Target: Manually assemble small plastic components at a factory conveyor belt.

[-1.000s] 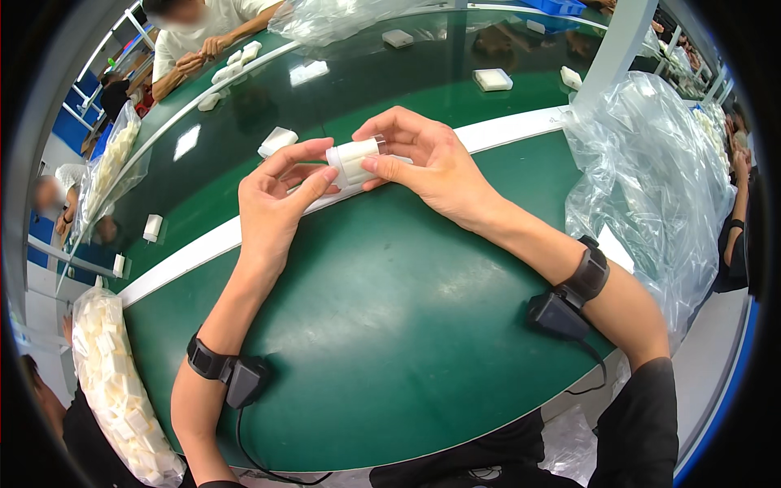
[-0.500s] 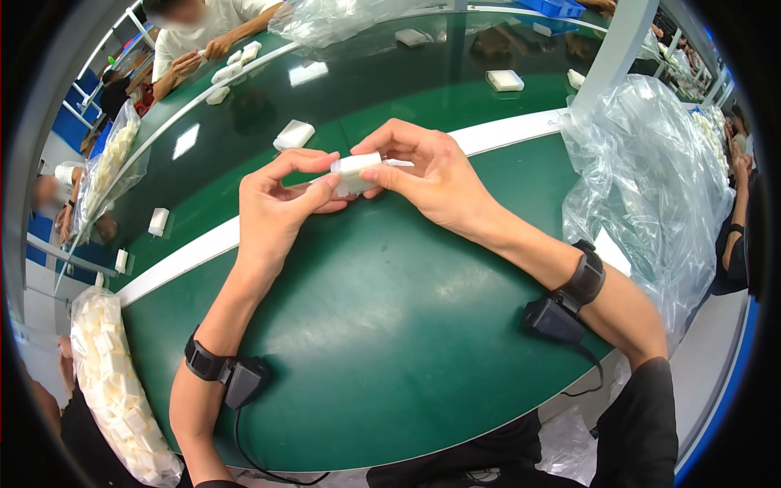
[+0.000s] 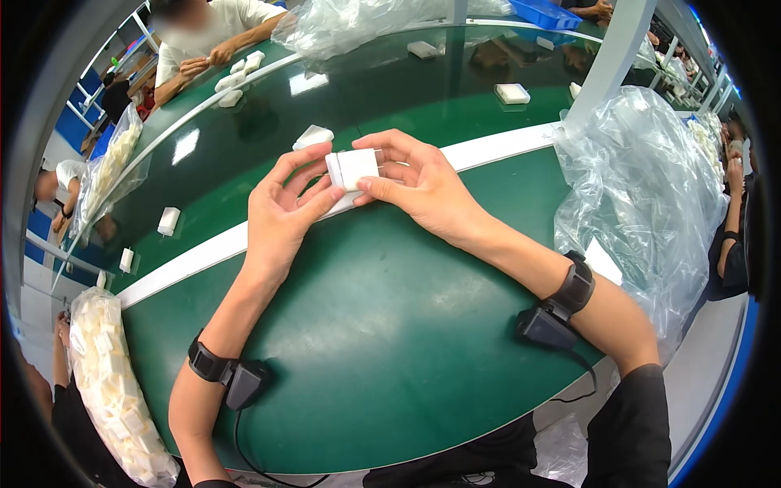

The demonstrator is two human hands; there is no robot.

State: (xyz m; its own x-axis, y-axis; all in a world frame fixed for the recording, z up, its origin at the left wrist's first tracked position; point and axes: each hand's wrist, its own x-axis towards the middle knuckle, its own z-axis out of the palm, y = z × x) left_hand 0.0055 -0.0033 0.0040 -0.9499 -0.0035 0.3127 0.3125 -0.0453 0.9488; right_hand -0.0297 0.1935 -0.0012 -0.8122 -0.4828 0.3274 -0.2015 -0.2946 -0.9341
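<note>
A small white plug-in charger (image 3: pixel 355 169), block-shaped with short prongs at its right end, is held up between my two hands over the white rail. My left hand (image 3: pixel 285 199) grips its left end between thumb and fingertips. The thumb and fingers of my right hand (image 3: pixel 423 183) close on the right end, beside the prongs. A thin dark line runs across the charger near its left end. Just beyond my left fingers, another white block (image 3: pixel 314 137) lies on the dark green glossy surface.
A long clear bag of white blocks (image 3: pixel 118 382) lies at the left edge of the green table (image 3: pixel 374 358). Crumpled clear plastic (image 3: pixel 643 195) fills the right side by a grey post (image 3: pixel 614 61). Across from me sits a person (image 3: pixel 215 41); a blue tray (image 3: pixel 547 12) stands far off.
The charger has turned in my hands, so a broader face shows with the prongs to the right. White blocks on the glossy surface have shifted slightly right.
</note>
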